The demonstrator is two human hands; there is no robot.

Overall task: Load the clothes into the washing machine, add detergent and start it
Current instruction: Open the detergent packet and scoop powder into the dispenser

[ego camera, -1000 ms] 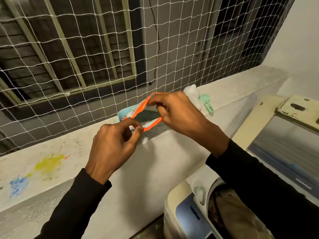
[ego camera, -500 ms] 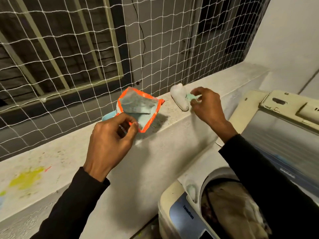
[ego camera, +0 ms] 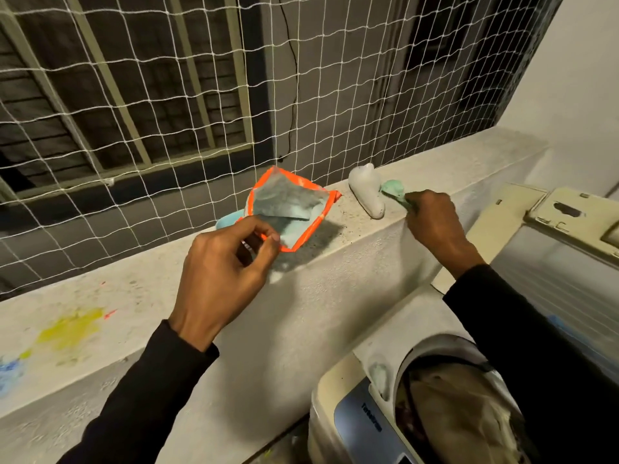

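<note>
Right hand (ego camera: pixel 432 219) now apparently gripping scoop (ego camera: pixel 395 192).

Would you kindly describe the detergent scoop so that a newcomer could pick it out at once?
Find the pale ledge below the netted window, above the washing machine. Towards its right end, beside a white lump, the right hand grips a small scoop. It is the only mint-green thing there; the pouch in the left hand is orange-edged.

net (ego camera: pixel 335 95) blocks behind ledge (ego camera: pixel 435 169), room w/in drum (ego camera: pixel 435 356)
</note>
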